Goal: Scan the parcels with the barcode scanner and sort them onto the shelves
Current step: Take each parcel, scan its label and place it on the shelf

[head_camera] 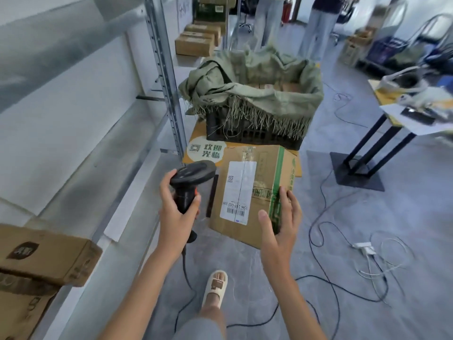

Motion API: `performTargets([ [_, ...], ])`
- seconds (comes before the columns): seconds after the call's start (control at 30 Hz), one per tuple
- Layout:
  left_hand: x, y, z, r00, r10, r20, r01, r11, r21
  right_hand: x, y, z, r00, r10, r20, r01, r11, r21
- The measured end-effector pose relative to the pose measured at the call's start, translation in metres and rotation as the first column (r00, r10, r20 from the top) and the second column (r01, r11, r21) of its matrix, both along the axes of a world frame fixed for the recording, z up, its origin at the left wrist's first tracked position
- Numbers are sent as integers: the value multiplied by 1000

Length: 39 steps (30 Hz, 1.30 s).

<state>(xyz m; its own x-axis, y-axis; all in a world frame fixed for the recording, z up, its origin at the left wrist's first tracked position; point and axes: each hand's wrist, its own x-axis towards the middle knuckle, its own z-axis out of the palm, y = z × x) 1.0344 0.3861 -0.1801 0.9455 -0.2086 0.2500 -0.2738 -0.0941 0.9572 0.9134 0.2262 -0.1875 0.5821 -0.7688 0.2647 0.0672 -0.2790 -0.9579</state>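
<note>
Two hands share the job: the left hand [180, 209] grips the scanner [190, 182], the right hand [282, 222] holds the parcel [247, 192] by its near corner, raised in front of the crate [255, 136]. Tilt the label [239, 192] flat toward the scanner head, barcode unobstructed, before choosing a shelf [81, 153].

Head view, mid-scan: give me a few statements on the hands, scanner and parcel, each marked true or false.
1. The left hand grips the barcode scanner. True.
2. The right hand holds the scanner. False: it holds the parcel by its right edge.
3. The parcel's white label faces up. True.
4. The black crate is lined with a red sack. False: a green woven sack lines it.
5. The scanner is cordless. False: a black cable leaves its handle.
</note>
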Motion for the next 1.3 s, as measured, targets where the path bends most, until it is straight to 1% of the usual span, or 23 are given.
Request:
performTargets([
  [0.1, 52, -35, 1, 999, -21, -50, 19, 998, -52, 48, -20, 2, 1000, 7, -14, -7, 999, 36],
  [0.17, 85, -55, 2, 999, -38, -36, 35, 996, -82, 83, -33, 7, 1000, 13, -8, -13, 999, 34],
  [0.23, 118, -73, 4, 999, -42, -6, 42, 997, -66, 116, -48, 13, 1000, 14, 5, -14, 999, 44],
  [0.3, 144, -93, 7, 998, -48, -41, 46, 997, -62, 141, -64, 19, 1000, 22, -2, -22, 998, 51],
  [0.37, 162, -111, 13, 997, -26, -72, 20, 997, -79, 159, -80, 24, 1000, 12, -10, -12, 999, 43],
  [0.53, 209, -161, 28, 998, 31, -49, -33, 998, -55, 197, -130, 41, 999, -14, 44, 13, 1000, 10],
  [0.6, 223, -182, 34, 998, 23, -53, -25, 999, -45, 213, -154, 48, 999, -2, 40, 2, 1000, -1],
  [0.67, 234, -203, 39, 999, 18, -37, -20, 998, -52, 229, -181, 56, 999, 42, 24, -42, 999, 33],
  [0.77, 249, -236, 51, 995, 95, 0, -94, 990, -102, 250, -225, 74, 991, 126, 36, -129, 986, 101],
  [0.87, 264, -265, 63, 991, 137, 8, -134, 982, -133, 271, -264, 89, 979, 202, 26, -204, 973, 112],
  [0.97, 276, -293, 68, 984, 176, 41, -169, 977, -132, 292, -298, 100, 976, 219, 14, -219, 962, 164],
  [1.1, 292, -320, 66, 986, 160, 42, -155, 981, -116, 322, -339, 111, 968, 250, -27, -239, 948, 212],
  [1.17, 302, -334, 67, 984, 163, 73, -156, 983, -94, 340, -364, 117, 959, 280, -40, -267, 943, 200],
  [1.23, 317, -345, 67, 986, 144, 84, -136, 986, -91, 360, -392, 125, 954, 299, -38, -290, 945, 148],
  [1.3, 333, -356, 66, 996, 91, 20, -88, 990, -115, 384, -418, 131, 961, 275, -39, -272, 960, 72],
])
